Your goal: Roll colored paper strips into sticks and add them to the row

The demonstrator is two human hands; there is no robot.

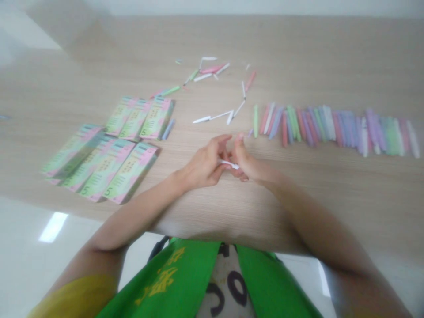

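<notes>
My left hand (207, 163) and my right hand (247, 159) meet above the wooden table, close to its front edge. Between them is a thin white pen-like stick (229, 164), slanting slightly down to the right. The fingers of my left hand are closed round its left end. Its right end lies against the curled fingers of my right hand, whose thumb points up. Motion blur hides the exact fingertips. Just beyond the hands, several white slim pieces (202, 119) lie end to end in a bent line.
Several green-and-pink boxes (130, 172) marked 5 lie in two rows at left. A long row of pastel pen-like sticks (326, 123) stretches to the right. Farther back are scattered pink (212, 70), green and white pieces. A blue stick (168, 129) lies beside the boxes.
</notes>
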